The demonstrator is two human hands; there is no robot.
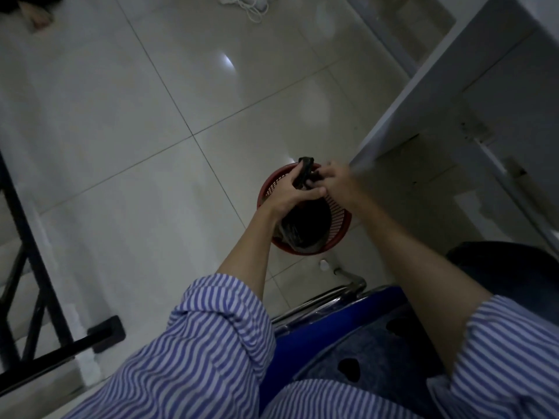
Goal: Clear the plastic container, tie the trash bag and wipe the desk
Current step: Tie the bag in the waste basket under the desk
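Striped sleeves (211,343) reach over the red basket (343,220). Above it, the left hand (295,196) grips the black trash bag (304,173)'s gathered top. The blurred right hand (340,184) pinches it too.

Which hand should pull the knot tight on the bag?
Probably right. The left hand already grips the bag neck over the red basket, anchoring it; the right hand pinches the loose end.

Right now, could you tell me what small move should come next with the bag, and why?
Probably cross and knot the gathered ends: the left hand grips the bag top bunched above the red bin, the blurred right hand holds it too.
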